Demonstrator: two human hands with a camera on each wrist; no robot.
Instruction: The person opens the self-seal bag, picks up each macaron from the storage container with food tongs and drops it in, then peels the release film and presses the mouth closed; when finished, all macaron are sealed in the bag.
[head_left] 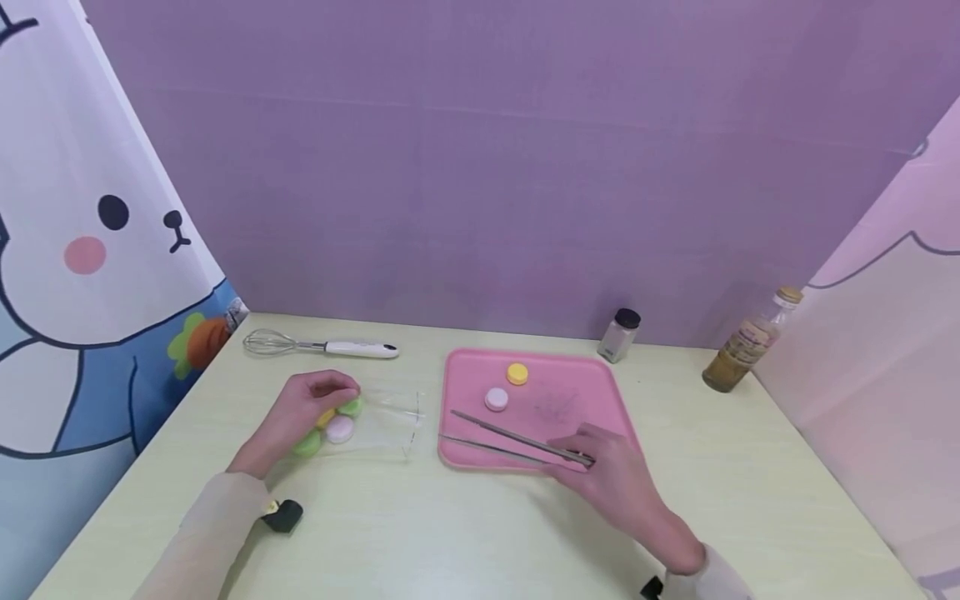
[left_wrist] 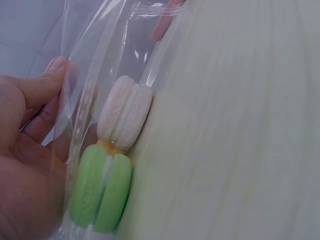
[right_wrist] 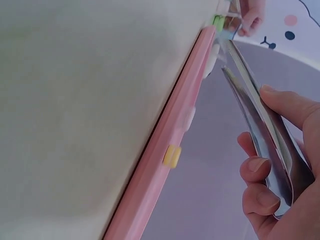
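My left hand (head_left: 303, 412) pinches the edge of a clear plastic bag (head_left: 393, 421) that lies on the table, left of the tray. Inside the bag are two green macarons (head_left: 307, 443), a pale pink macaron (head_left: 340, 429) and a yellow macaron (head_left: 326, 418), partly covered by the hand. In the left wrist view, thumb and fingers hold the film beside the green macaron (left_wrist: 100, 190). My right hand (head_left: 607, 475) grips metal tongs (head_left: 517, 437) over the pink tray (head_left: 461, 367), their tips apart with nothing between them. On the tray sit another yellow macaron (head_left: 517, 373) and pale pink macaron (head_left: 497, 399).
A whisk (head_left: 322, 345) with a white handle lies at the back left. Behind the tray's right corner stands a small black-capped jar (head_left: 619, 335). A corked bottle (head_left: 750, 342) with brown contents is at the far right, near the table edge. A purple backdrop rises behind the table.
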